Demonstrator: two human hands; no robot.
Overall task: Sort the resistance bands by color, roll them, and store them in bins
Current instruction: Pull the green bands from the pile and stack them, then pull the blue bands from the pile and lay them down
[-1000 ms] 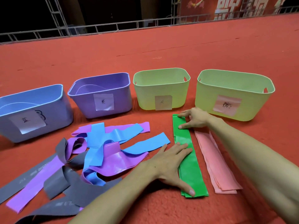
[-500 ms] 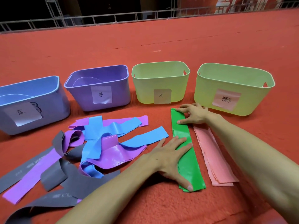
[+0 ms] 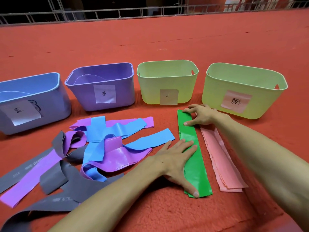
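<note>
Movement is all in my right hand (image 3: 200,115): a second ago it lay fairly flat on the far end of the green bands (image 3: 199,173), close to the green bins (image 3: 167,84); now its knuckles are raised, and the forefinger and thumb tips sit on that end, drawn toward each other. Whether the edge is pinched up off the floor (image 3: 167,215) I cannot tell. My left hand (image 3: 177,163) has stayed where it was, spread flat and pressing the stack down, thumb at its near end. I read this as the squaring-up being done and the roll about to start from the far end, so green is sorted but not yet rolled or binned. Pink bands (image 3: 222,164) lie straight just beside the green, as before. The blue, purple and grey pile (image 3: 107,148) to the left is unmoved and still tangled. The bins sit slightly lower in view, so the head camera has shifted a little
</note>
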